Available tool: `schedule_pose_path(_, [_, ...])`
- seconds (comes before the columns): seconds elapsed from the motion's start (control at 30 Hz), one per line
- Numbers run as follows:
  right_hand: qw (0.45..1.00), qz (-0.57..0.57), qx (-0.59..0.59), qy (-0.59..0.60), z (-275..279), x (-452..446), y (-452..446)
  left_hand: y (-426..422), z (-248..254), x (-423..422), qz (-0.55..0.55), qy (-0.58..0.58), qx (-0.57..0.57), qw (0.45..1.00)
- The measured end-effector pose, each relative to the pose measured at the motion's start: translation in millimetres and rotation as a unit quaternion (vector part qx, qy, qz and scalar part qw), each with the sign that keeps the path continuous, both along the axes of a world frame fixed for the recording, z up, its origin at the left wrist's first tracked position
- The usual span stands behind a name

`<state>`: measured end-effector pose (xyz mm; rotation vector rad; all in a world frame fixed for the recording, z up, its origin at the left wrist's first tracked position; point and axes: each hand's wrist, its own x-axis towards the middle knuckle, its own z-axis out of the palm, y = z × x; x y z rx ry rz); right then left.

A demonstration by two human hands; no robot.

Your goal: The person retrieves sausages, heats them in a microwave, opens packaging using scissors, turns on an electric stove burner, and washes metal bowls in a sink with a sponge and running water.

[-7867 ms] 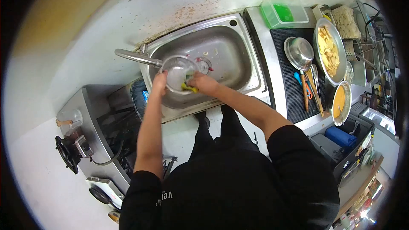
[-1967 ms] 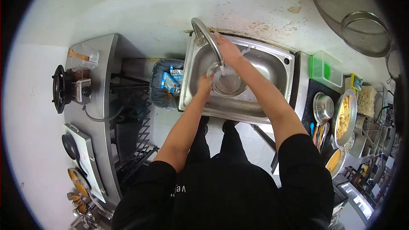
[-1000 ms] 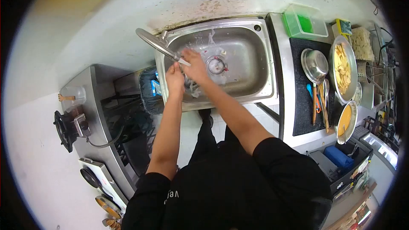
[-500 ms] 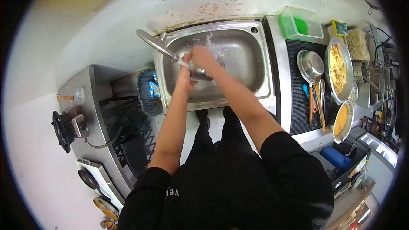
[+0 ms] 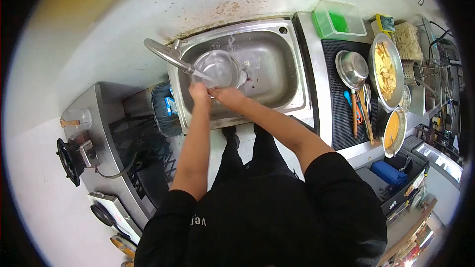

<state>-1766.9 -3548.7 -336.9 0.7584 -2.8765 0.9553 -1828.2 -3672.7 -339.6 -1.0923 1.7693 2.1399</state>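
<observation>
A clear round bowl is in the left part of the steel sink, under the curved faucet. Water runs from the spout into it. My left hand is closed on the bowl's near left rim. Close beside it, my right hand grips the near rim, its fingertips almost touching the left hand. Small scraps lie on the sink floor to the right of the bowl, where the drain is partly hidden.
Right of the sink, a black mat bears a metal bowl and utensils. Beyond are a pan of sliced food, a bowl of orange liquid and a green-bottomed container. A lined bin and a stove are at left.
The sponge from the earliest frame has left my right hand, and a yellow-and-green sponge now sits at the back right. Water now runs. Since the last frame, the bowl has turned open side up, both hands at its near rim.
</observation>
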Motion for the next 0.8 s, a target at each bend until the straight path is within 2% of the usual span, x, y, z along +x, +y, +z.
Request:
schedule_pose_path(0.03, [1.0,0.002,-0.001,-0.001,-2.3,3.5,6.2,-6.3,12.5,-11.7,-0.106,-0.044,-0.028,0.993])
schedule_pose_path(0.1, [0.966,-0.058,-0.005,-0.252,16.3,5.1,36.3,15.9,38.7,-32.1,-0.33,-0.035,-0.134,0.934])
schedule_pose_path(0.13, [0.942,-0.105,-0.178,-0.264,2.9,5.5,47.7,31.6,47.1,-41.4,-0.418,-0.026,-0.185,0.889])
schedule_pose_path(0.17, [0.886,-0.15,-0.346,-0.269,-12.2,5.7,58.5,56.4,47.9,-48.6,-0.477,-0.027,-0.23,0.848])
schedule_pose_path(0.2, [0.813,-0.199,-0.45,-0.311,8.7,3.8,74.0,77.2,34.9,-44.6,-0.507,0.104,-0.329,0.79])
schedule_pose_path(0.23, [0.723,-0.245,-0.544,-0.349,38.1,-0.7,84.4,87.7,22.5,-38.8,-0.524,0.23,-0.416,0.707])
schedule_pose_path(0.27, [0.722,-0.246,-0.544,-0.35,44.7,-9.9,84.9,88.5,34.0,-35.6,-0.525,0.228,-0.415,0.707])
schedule_pose_path(0.33, [0.737,-0.272,-0.517,-0.341,50.4,-33.4,83.7,96.3,71.7,-25.4,-0.49,0.089,-0.354,0.792])
schedule_pose_path(0.37, [0.842,-0.245,-0.356,-0.324,58.1,-39.5,62.3,86.9,69.3,-21.8,-0.393,0.086,-0.303,0.864])
schedule_pose_path(0.4, [0.914,-0.209,-0.183,-0.294,65.0,-46.2,33.2,61.1,24.6,-34.4,-0.353,0.016,-0.185,0.917])
schedule_pose_path(0.47, [0.971,-0.109,-0.091,-0.19,28.6,-29.7,-15.0,-15.1,-33.2,-60.6,-0.302,-0.069,-0.011,0.951])
schedule_pose_path(0.5, [0.971,-0.113,-0.095,-0.19,12.9,-21.5,-8.4,-43.9,-36.4,-63.4,-0.299,-0.085,0.04,0.95])
schedule_pose_path(0.53, [0.994,-0.025,-0.076,-0.07,-2.7,-8.4,10.7,-48.5,-17.6,-60.6,-0.305,-0.086,0.038,0.948])
schedule_pose_path(0.57, [0.995,0.065,-0.053,0.052,-10.4,-0.1,29.1,-50.6,15.8,-59.5,-0.342,-0.151,0.027,0.927])
schedule_pose_path(0.6, [0.995,0.064,-0.052,0.052,-9.2,-3.9,45.4,-54.5,36.0,-53.4,-0.375,-0.215,0.015,0.902])
schedule_pose_path(0.67, [0.991,0.053,0.113,-0.039,-2.3,-21.9,70.8,-25.9,14.6,-10.3,-0.209,-0.088,0.087,0.97])
schedule_pose_path(0.7, [0.944,0.056,0.238,-0.221,-1.7,-30.0,45.9,3.8,17.1,10.2,-0.101,-0.076,0.069,0.99])
schedule_pose_path(0.73, [0.944,0.055,0.244,-0.217,1.4,-22.6,24.6,25.0,17.8,19.0,0.009,-0.062,0.052,0.997])
schedule_pose_path(0.77, [0.981,0.025,0.102,-0.161,5.1,-1.5,0.4,21.5,16.0,14.5,0.01,-0.061,0.056,0.997])
schedule_pose_path(0.8, [0.99,0.033,0.009,-0.136,1.9,7.8,-2.3,9.2,12.9,11.9,-0.041,-0.07,0.04,0.996])
